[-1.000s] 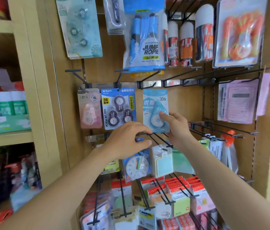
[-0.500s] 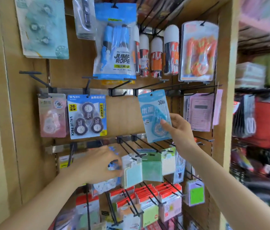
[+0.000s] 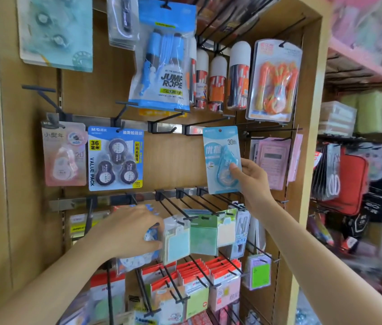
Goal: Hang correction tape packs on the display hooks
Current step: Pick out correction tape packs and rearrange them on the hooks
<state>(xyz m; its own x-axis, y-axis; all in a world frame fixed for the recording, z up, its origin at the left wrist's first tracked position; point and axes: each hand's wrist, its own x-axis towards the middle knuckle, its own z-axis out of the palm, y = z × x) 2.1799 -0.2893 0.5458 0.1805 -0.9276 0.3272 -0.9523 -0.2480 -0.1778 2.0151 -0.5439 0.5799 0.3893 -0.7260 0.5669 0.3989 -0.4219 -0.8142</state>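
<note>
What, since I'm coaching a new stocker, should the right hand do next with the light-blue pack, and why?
Probably lift the light-blue pack and thread its punched hole onto the empty hook above: the right hand pinches its lower half, and the hole sits below that hook, not yet on it.

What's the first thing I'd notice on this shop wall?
Probably the light-blue correction tape pack in the middle, pinched by the right hand. Up top hangs a big blue jump rope pack, and at left a blue value pack with three round tapes. Lower down, the left hand grips a blurred blue pack.
</note>
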